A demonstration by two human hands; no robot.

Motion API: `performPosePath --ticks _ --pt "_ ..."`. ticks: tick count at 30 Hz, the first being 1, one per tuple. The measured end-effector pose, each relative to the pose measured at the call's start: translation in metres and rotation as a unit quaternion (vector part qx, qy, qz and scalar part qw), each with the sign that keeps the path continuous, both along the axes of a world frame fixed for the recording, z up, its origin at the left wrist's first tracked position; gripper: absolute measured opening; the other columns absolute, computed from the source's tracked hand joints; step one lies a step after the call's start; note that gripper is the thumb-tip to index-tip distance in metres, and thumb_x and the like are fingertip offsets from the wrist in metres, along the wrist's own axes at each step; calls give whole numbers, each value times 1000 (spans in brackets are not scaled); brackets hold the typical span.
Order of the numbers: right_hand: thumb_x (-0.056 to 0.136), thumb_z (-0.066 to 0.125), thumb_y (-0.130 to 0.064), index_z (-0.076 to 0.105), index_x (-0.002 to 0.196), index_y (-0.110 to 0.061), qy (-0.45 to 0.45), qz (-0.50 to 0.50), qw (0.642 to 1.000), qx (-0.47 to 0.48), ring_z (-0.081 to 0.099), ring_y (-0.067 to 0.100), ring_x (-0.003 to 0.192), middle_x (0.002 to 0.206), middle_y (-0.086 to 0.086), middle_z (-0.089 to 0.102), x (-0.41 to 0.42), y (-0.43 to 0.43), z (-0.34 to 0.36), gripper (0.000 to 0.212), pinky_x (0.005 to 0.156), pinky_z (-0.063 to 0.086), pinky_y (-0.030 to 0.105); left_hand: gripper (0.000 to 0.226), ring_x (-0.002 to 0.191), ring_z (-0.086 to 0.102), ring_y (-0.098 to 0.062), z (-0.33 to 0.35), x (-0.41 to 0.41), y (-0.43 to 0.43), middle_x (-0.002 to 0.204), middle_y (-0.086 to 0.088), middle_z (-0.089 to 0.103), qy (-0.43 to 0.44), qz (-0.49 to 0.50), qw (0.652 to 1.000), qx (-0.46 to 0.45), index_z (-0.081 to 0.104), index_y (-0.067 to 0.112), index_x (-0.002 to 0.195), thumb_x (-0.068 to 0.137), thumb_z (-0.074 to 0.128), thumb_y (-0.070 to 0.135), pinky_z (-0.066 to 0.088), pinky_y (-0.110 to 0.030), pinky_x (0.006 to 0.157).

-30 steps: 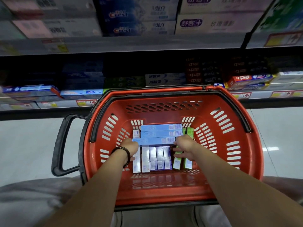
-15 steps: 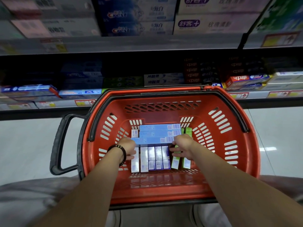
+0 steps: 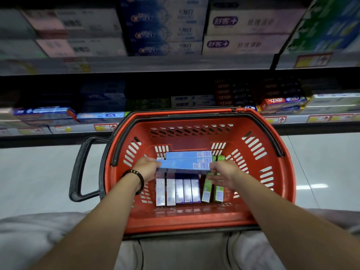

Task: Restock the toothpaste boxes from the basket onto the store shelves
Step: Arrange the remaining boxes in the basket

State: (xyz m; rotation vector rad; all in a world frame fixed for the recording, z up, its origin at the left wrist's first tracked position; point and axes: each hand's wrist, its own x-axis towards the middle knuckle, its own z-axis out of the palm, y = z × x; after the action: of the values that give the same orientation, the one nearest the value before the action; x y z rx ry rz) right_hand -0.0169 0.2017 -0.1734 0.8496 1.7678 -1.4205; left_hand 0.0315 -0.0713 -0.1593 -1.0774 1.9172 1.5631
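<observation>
1. Pale-blue toothpaste box is now up off the stack. A moment ago it lay flat with your hands only at its ends; now it hangs level above the upright row of boxes, mid-basket.
2. Your left hand grips its left end and your right hand pinches its right end, thumb on top. The hands are apart, with the box's length between them.
3. Two more blue boxes lie crosswise behind it, toward the far wall of the red basket. Two green boxes stand nearer the right wall.
4. So the pick looks done. Next, I judge, you carry it over the far rim to the lower shelf. Most of the stock is still waiting in the basket.
</observation>
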Motion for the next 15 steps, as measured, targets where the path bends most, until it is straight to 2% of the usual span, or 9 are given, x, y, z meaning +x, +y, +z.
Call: performPosePath --ticks 2,4,6,11,13,15 --pt "94 65 0 69 110 -1 20 -12 1000 5 78 37 97 108 15 73 3 2 9 17 79 62 42 2 94 67 -25 5 4 2 105 -14 71 18 1 1000 -15 66 12 98 100 66 12 56 -47 102" --pt "93 67 3 71 106 -3 31 -20 999 9 78 38 99 111 17 75 6 4 20 15 75 62 40 5 105 71 -30 12 7 3 112 -18 71 27 8 1000 -4 64 11 100 97 68 9 59 -50 98" --pt "92 69 6 70 104 -6 43 -24 999 8 76 39 102 112 18 76 8 6 32 17 69 61 36 13 107 70 -28 20 9 5 115 -15 68 35 7 999 -2 62 10 104 96 70 6 61 -46 94" --pt "88 73 10 73 102 -10 85 -23 996 29 72 29 89 105 16 77 17 12 57 25 66 63 36 20 95 74 -25 40 17 9 108 -15 68 54 -5 998 -15 62 11 105 93 72 -2 64 -41 86" --pt "86 77 8 74 103 -11 96 -21 995 29 72 27 88 103 16 77 23 15 66 26 61 60 33 19 87 73 -26 51 21 11 103 -17 69 65 -8 998 -24 62 9 105 93 71 -2 64 -43 86" --pt "85 80 7 73 104 -10 107 -22 994 30 72 28 89 101 16 77 28 16 75 26 62 61 35 17 82 71 -27 63 24 13 102 -19 68 80 -12 996 -30 62 8 102 94 71 -3 64 -43 85"
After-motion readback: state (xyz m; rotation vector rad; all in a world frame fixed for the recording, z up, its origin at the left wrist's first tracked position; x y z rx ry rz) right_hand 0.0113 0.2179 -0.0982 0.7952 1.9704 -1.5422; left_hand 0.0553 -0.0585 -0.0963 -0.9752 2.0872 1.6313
